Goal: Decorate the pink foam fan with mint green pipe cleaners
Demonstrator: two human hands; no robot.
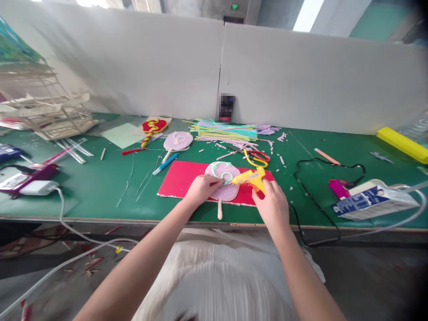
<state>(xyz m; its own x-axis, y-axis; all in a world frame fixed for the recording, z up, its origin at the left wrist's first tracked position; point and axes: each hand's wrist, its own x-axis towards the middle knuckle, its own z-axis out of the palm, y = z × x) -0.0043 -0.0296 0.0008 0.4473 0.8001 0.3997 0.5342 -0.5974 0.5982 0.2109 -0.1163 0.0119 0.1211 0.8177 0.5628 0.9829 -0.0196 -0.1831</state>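
In my right hand point(272, 200) is a yellow hot glue gun point(250, 177), its nozzle pointing left over a round lilac fan point(229, 192). Pale green curled strips point(219, 168) lie on the fan's face. My left hand point(203, 189) has thumb and fingers pinched together at the fan's middle, by the nozzle tip; what they hold is too small to make out. The fan's pale handle point(220, 209) points toward me, past the edge of the red board point(182, 178) under it.
Behind the board lie scissors point(256, 157) and a pile of coloured strips point(227, 131). A second lilac fan point(178, 141), a red-and-yellow fan point(154, 126) and a blue pen point(166, 163) are to the left. A drink carton point(374, 203) and black cable point(314, 198) lie right.
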